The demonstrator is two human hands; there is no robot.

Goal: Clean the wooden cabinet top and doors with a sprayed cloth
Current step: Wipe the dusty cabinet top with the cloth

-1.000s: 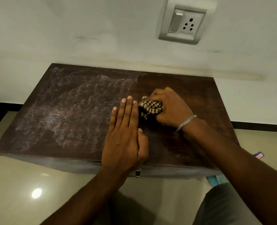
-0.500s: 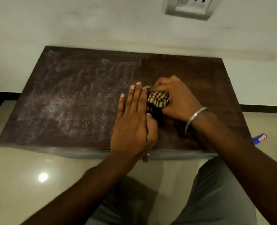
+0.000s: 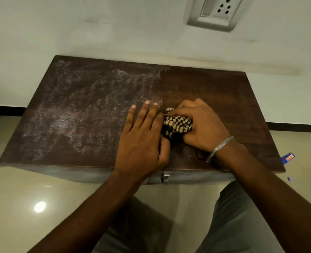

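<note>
Right hand (image 3: 204,126) bunches the checked cloth (image 3: 177,125) on the cabinet top (image 3: 215,88); left hand (image 3: 143,139) lies flat, empty, touching it. Hands have barely shifted in the last second. Left of both hands it's dusty: wiping roughly half done.

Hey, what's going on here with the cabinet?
A person is wiping a wooden cabinet top. The right hand grips a bunched checked cloth against the wood, while the left hand rests flat beside it. The right part looks dark and wiped; the left part shows whitish, dusty streaks not yet cleaned.
</note>
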